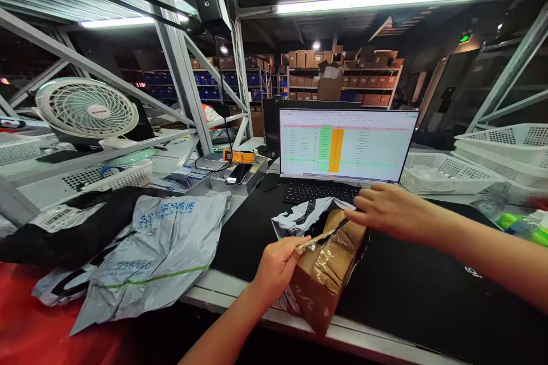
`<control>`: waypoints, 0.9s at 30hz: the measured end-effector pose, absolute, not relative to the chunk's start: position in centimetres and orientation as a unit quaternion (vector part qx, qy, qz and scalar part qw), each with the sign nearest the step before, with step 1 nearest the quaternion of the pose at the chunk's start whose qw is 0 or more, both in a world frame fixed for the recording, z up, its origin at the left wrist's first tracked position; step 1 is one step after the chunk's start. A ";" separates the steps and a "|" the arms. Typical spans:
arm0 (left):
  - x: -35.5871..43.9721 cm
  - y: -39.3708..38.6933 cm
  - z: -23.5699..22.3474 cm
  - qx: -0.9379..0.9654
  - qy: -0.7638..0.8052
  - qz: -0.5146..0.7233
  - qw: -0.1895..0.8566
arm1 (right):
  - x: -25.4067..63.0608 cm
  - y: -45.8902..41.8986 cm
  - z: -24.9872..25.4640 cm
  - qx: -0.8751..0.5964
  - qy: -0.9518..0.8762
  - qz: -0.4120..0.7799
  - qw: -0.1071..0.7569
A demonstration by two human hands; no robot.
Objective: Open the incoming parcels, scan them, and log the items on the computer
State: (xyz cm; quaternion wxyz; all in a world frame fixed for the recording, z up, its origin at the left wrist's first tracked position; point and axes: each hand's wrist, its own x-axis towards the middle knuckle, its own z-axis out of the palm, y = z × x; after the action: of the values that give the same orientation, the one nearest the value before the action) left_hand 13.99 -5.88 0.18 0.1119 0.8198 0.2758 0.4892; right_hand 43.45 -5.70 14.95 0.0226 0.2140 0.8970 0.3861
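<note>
A brown cardboard box (pixel 319 291) sits tilted near the front edge of the desk, with shiny clear tape (pixel 327 265) wrinkled across its top. My left hand (pixel 280 265) is closed on the box's left top edge, thumb on the raised flap. Above the far end of the box, my right hand (pixel 377 205) is closed in a fist. From it a thin dark object (pixel 341 223) slants down to the flap; its kind is not clear. A torn white and black plastic mailer (pixel 299 219) lies crumpled behind and beneath the box.
To the left lie a grey plastic mailer (pixel 165 239) and a black package (pixel 98 222). A monitor (pixel 363 145) and keyboard (pixel 295 192) stand behind the box. White baskets (pixel 449 174) are at right; a fan (pixel 88 108) and metal frame (pixel 169 40) at left.
</note>
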 end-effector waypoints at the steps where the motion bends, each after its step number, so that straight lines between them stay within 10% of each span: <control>1: 14.1 -5.9 0.2 0.814 0.280 0.495 0.115 | 44.0 -5.4 15.0 0.220 0.895 0.387 0.022; 13: 11.1 -4.5 1.8 0.774 0.342 0.502 0.178 | 52.5 -0.9 12.2 0.349 0.882 0.316 -0.029; 20: 7.9 -3.6 4.7 0.843 0.316 0.408 0.155 | 47.2 -5.5 4.7 0.568 0.711 -0.114 -0.398; 27: 8.7 -4.6 10.8 0.925 0.345 0.153 0.048 | 39.0 -7.6 3.0 0.509 0.679 -0.334 -0.410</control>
State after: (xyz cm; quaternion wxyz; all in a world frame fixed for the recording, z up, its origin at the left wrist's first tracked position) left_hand 8.65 -4.63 10.75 0.0478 0.9246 0.3455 0.1533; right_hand 39.00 -7.60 2.99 -0.4097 0.5094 0.6789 -0.3342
